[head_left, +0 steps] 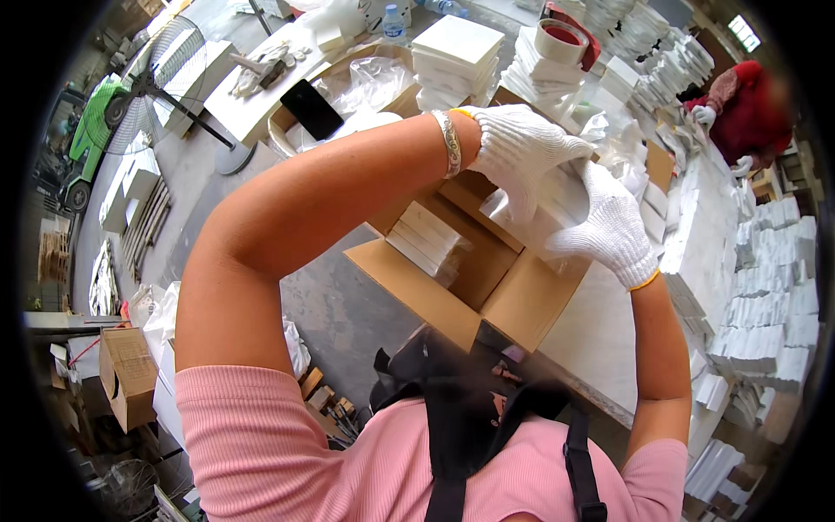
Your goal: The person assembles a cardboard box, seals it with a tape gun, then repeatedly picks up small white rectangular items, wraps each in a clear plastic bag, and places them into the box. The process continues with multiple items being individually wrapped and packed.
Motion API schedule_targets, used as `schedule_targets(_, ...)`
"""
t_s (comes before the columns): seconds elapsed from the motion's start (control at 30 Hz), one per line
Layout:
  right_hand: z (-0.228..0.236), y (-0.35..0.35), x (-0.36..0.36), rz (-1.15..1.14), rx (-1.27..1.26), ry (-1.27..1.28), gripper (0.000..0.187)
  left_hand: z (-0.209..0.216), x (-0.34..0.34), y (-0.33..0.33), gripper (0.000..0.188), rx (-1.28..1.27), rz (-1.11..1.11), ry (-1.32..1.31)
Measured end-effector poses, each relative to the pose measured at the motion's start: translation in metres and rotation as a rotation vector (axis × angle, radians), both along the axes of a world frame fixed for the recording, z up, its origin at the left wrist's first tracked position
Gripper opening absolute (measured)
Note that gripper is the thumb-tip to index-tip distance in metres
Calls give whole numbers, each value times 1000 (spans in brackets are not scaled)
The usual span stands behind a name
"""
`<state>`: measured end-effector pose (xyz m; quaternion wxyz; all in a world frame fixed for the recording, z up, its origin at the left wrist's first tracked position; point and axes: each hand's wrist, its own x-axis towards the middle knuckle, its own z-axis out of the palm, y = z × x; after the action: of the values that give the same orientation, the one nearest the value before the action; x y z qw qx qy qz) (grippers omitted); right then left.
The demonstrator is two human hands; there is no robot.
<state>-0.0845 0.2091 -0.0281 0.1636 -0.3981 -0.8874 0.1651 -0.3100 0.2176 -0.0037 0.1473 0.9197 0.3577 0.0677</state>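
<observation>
Both hands wear white knit gloves and are over an open cardboard box [422, 291]. Between them is a pale bundle in clear plastic [557, 202], blurred; what lies inside the plastic I cannot make out. My left hand [522, 150] reaches across from the left, its fingers bent down around the far left side of the bundle. My right hand [611, 228] grips it from the right, thumb towards me. Inside the box, a stack of white slabs in clear film [426, 242] stands against the left wall. The box's near flaps are folded outward.
Past the box are stacked white tiles [457, 43], a tape roll in a red dispenser [561, 42] and a black phone [311, 110] on an open carton. A pedestal fan [165, 83] and green forklift [97, 130] stand left. A co-worker in red [752, 113] is at far right.
</observation>
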Motion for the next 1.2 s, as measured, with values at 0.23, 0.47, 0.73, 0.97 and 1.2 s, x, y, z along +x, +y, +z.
schedule_targets(0.23,-81,16,-95,-37,-166,-194,97,-70,-74,9,113,19,63,284)
schedule_targets(0.47,-126,14,-124,-135,-245,-190,93,-96,-78,11,65,170,73,436)
schedule_targets(0.73,-118,5,-148,-125,-301,-328,88,-107,-76,0,18,218,110,497)
schedule_targets(0.97,-135,4,-147,-97,-370,-337,83,-111,-83,8,16,283,86,182)
schedule_targets(1.2,-141,5,-129,74,-458,-97,89,-70,-111,-17,54,247,267,-166)
